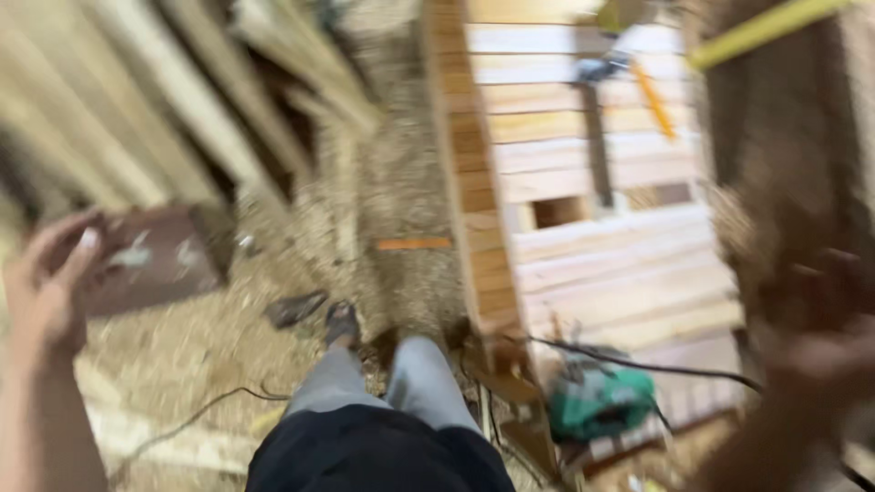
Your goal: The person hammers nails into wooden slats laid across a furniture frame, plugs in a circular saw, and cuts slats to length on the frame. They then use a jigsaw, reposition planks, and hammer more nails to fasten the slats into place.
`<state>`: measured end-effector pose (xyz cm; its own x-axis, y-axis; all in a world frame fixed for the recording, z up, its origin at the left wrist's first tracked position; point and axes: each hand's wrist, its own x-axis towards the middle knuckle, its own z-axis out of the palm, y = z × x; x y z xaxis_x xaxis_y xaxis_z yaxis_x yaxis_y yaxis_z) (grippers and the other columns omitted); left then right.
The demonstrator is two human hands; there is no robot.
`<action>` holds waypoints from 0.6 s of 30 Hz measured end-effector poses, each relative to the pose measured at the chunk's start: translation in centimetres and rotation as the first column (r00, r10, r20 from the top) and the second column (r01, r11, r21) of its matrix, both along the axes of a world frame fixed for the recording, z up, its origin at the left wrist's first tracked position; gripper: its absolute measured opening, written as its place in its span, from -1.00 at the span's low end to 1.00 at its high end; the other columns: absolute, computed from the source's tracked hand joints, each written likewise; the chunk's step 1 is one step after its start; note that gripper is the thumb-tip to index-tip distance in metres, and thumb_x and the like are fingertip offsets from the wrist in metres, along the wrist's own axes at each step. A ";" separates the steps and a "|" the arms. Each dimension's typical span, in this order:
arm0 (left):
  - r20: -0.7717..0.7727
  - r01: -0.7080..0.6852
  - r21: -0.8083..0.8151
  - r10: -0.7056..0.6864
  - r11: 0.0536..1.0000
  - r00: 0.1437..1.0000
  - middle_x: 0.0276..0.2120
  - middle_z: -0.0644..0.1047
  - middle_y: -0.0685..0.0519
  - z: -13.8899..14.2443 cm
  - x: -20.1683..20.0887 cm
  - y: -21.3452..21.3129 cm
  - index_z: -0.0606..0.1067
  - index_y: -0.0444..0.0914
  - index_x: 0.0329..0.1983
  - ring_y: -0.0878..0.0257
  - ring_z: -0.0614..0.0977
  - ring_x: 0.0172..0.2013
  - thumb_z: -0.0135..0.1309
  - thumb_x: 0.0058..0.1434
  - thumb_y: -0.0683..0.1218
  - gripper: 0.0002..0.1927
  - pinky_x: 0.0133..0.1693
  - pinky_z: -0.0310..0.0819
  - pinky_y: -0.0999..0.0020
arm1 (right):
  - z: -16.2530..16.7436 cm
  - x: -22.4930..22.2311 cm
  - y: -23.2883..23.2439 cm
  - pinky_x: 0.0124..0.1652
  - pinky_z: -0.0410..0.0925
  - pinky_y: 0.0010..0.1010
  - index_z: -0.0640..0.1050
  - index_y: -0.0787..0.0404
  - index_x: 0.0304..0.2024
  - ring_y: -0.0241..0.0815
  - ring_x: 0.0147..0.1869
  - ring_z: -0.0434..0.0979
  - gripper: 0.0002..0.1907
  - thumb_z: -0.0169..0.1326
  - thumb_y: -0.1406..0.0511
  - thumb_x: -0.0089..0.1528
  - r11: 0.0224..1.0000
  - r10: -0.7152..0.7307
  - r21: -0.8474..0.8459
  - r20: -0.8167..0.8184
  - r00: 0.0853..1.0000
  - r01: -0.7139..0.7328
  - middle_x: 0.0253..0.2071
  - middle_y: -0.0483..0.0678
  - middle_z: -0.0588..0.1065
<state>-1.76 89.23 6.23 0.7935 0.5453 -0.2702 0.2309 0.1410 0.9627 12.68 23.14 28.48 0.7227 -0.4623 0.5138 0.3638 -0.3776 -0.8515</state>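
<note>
The view is blurred by motion. My left hand (50,282) is raised at the left edge with its fingers spread and nothing in it. At the right edge my right hand (820,355) is a dark blur; whether it holds anything I cannot tell. Between them I see my legs in grey trousers (392,378) and a dark shoe (341,323) on a floor covered in sawdust (401,191). A slatted wooden pallet structure (592,228) lies in front of me to the right. On its near end rests a green power tool (597,401) with a black cable (638,364).
Stacked timber boards (164,118) lean at the upper left. A dark brown box (155,260) sits near my left hand. An orange pencil-like tool (654,100) lies on the pallet, a yellow bar (766,27) crosses the top right, and a cable (191,415) runs across the floor.
</note>
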 end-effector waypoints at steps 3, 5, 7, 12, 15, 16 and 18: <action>0.097 -0.053 -0.044 0.058 0.998 0.994 -0.01 0.63 -0.04 -2.9 3.9 -3.2 0.49 -0.33 0.28 0.18 0.67 -0.05 0.10 0.57 -0.07 -0.67 -0.16 0.51 0.34 | 0.8 -0.9 -1.0 -0.26 0.38 -0.31 0.23 0.14 0.51 -0.15 -0.19 0.53 -0.46 -0.24 0.04 0.57 0.994 -0.070 0.084 -0.024 0.997 0.072 0.13 0.15 0.54; 0.097 0.017 0.063 -0.023 0.998 0.995 -0.05 0.64 -0.12 -3.9 8.1 -5.9 0.52 -0.43 0.24 0.10 0.61 -0.25 0.07 0.56 -0.11 -0.68 -0.24 0.50 0.26 | 0.7 -1.4 -1.5 -0.27 0.37 -0.31 0.24 0.14 0.51 -0.15 -0.21 0.53 -0.46 -0.23 0.04 0.57 0.981 -0.108 0.158 -0.038 0.993 0.113 0.11 0.16 0.55; 0.155 0.045 -0.263 -0.003 0.964 0.988 -0.05 0.64 -0.03 -4.2 12.2 -9.4 0.48 -0.32 0.19 0.22 0.69 -0.11 0.07 0.43 -0.10 -0.68 -0.10 0.61 0.35 | 0.0 -1.7 -1.9 -0.29 0.36 -0.31 0.24 0.15 0.51 -0.15 -0.22 0.53 -0.46 -0.23 0.04 0.58 0.958 -0.113 0.260 -0.056 0.992 0.124 0.09 0.17 0.56; 0.166 0.323 -0.158 -0.298 0.933 0.940 0.01 0.61 -0.05 -1.8 22.3 -17.1 0.47 -0.32 0.21 0.23 0.65 -0.06 0.04 0.42 -0.10 -0.66 -0.08 0.56 0.36 | -4.1 -1.4 -3.4 -0.07 0.47 -0.15 0.29 0.24 0.50 -0.01 -0.08 0.59 -0.43 -0.31 0.01 0.63 0.819 0.003 0.573 0.033 0.999 -0.021 0.05 0.23 0.52; 0.223 0.450 -0.093 -0.422 0.888 0.879 0.03 0.61 -0.07 1.0 28.1 -20.6 0.48 -0.34 0.21 0.20 0.65 -0.03 0.05 0.41 -0.11 -0.64 -0.04 0.53 0.33 | -6.1 0.4 -4.6 -0.04 0.45 -0.10 0.35 0.27 0.43 0.03 -0.06 0.59 -0.39 -0.36 -0.01 0.58 0.748 0.032 0.664 -0.028 0.999 -0.005 0.08 0.19 0.54; 0.243 0.489 -0.078 -0.459 0.869 0.855 0.04 0.62 -0.08 2.0 29.5 -21.7 0.48 -0.35 0.21 0.19 0.65 -0.01 0.06 0.40 -0.12 -0.64 -0.03 0.52 0.32 | -6.4 1.0 -5.0 -0.04 0.44 -0.09 0.36 0.28 0.40 0.05 -0.07 0.57 -0.38 -0.38 -0.03 0.58 0.718 0.024 0.696 -0.038 0.999 0.010 0.07 0.20 0.54; 0.186 0.518 0.005 -0.509 0.856 0.840 0.06 0.61 -0.06 4.0 33.1 -24.0 0.46 -0.31 0.25 0.19 0.65 0.00 0.04 0.39 -0.10 -0.61 -0.02 0.53 0.29 | -6.8 2.7 -5.3 -0.04 0.42 -0.06 0.38 0.30 0.33 0.07 -0.07 0.55 -0.35 -0.41 -0.06 0.56 0.667 0.011 0.745 -0.025 1.000 0.012 0.04 0.23 0.53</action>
<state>31.35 65.22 10.25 0.9926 0.0376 -0.1153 0.1115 0.0912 0.9896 15.35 17.83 21.64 0.7296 -0.6835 -0.0203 0.3383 0.3866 -0.8579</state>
